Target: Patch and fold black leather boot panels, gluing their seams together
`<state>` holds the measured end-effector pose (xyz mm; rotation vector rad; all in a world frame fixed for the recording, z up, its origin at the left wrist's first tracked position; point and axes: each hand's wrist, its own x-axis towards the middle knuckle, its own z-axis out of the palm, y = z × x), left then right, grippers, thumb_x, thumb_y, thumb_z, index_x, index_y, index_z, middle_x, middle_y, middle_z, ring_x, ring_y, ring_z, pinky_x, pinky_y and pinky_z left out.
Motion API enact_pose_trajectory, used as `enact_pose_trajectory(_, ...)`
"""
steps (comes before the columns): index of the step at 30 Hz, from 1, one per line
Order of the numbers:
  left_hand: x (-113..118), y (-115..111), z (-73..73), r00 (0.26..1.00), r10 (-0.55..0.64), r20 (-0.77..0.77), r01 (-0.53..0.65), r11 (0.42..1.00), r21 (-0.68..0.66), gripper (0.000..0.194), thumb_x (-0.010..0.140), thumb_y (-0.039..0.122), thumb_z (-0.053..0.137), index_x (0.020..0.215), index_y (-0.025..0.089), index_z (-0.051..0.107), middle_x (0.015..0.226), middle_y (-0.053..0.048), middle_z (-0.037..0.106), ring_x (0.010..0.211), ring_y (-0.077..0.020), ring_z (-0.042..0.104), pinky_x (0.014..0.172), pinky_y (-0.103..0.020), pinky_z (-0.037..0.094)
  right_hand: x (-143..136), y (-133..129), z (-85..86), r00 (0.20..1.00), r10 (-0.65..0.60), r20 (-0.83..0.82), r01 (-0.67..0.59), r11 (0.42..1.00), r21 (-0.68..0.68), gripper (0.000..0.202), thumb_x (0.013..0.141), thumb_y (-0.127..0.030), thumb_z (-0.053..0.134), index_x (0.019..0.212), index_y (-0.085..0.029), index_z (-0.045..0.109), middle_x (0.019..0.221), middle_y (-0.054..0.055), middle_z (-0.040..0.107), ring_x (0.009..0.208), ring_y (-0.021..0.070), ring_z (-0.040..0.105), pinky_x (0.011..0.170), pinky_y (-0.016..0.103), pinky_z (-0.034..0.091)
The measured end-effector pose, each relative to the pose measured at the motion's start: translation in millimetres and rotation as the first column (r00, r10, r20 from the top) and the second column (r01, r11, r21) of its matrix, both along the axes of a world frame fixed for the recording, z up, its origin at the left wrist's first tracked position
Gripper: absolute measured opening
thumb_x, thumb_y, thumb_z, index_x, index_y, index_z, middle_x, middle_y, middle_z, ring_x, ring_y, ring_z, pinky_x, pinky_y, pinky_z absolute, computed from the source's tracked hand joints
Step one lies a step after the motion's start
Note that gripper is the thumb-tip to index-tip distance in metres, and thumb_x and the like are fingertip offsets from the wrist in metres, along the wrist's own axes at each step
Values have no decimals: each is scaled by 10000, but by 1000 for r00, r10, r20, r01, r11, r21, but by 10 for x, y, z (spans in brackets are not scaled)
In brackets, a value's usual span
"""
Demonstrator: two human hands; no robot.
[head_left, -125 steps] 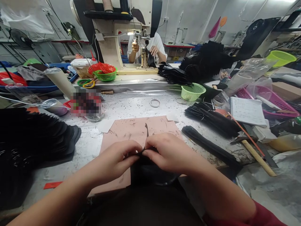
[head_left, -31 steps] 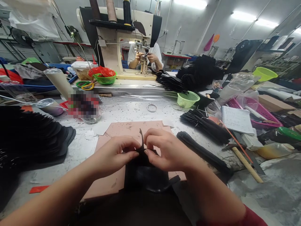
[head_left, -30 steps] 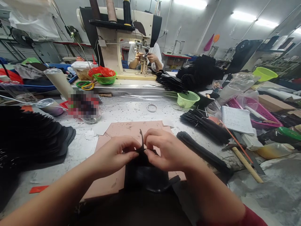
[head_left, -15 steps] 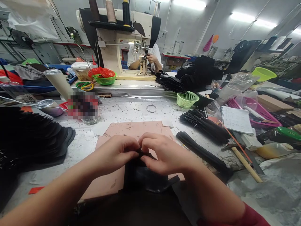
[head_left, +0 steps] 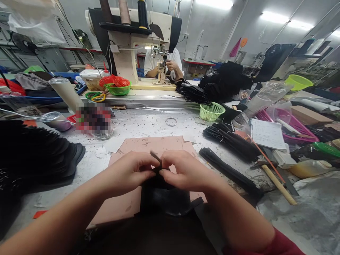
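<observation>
A black piece of material (head_left: 167, 200) lies over the pinkish-brown board (head_left: 148, 143) in front of me, its upper edge raised. My left hand (head_left: 132, 171) pinches that edge between thumb and fingers from the left. From the right, my right hand (head_left: 183, 170) pinches the same edge, its fingertips almost touching those of the left. A narrow dark strip sticks up between the two hands. The fingers hide the exact spot where they grip.
Stacked black pieces (head_left: 47, 159) stand at the left. Black bundles (head_left: 231, 141), a hammer (head_left: 278, 184) and a notebook (head_left: 267, 134) lie at the right. Beyond are a green basket (head_left: 211, 111), a metal ring (head_left: 171, 122) and a sewing machine (head_left: 124, 53) with a person behind it.
The dark strip now sticks up between my fingertips, where it was barely visible before. My right fingers have closed nearer together and shifted slightly. The left hand has hardly moved.
</observation>
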<state>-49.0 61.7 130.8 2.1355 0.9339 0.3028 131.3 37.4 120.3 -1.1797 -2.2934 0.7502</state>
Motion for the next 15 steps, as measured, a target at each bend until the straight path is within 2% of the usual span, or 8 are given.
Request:
enact_pose_trajectory(5,5,32,10,998,-25,-51,26,999,21,137,714,182,481,721,167,617,669,21,598,652,-122,535,605,-204,391,-18,-12,-10,993,-49,110,43,997,57,63,737,-151,525,680,-174,539,638,-13,576,567,104,471,502,221,288)
enact_pose_trajectory(7,4,45,-9,998,32,-62,-31,999,6,151,722,209,483,719,166,627,674,16,617,658,-132,548,603,-212,394,-17,-14,-26,993,-89,72,86,995,43,41,744,-166,539,713,-177,562,653,-9,593,587,109,495,514,219,310)
enact_pose_trajectory(11,-6,52,-53,989,137,-48,-140,988,-61,179,725,252,484,722,165,640,642,14,618,625,-136,542,559,-214,392,-30,-47,-98,978,-195,-80,196,981,11,90,714,-176,597,651,-177,533,611,-22,569,567,104,500,508,210,346)
enact_pose_trajectory(13,-9,49,-62,988,152,-25,-153,985,-85,180,720,254,487,734,170,645,620,22,605,593,-125,522,532,-205,382,-59,-80,-148,965,-223,-141,234,970,67,105,717,-154,586,641,-180,519,606,-22,553,560,106,493,518,218,365)
enact_pose_trajectory(15,-8,46,-65,987,160,-12,-160,984,-78,185,716,252,485,743,172,649,606,25,595,575,-118,506,518,-199,372,-90,-110,-191,957,-230,-177,261,949,178,102,737,-138,552,652,-182,519,656,1,554,602,125,501,562,244,395)
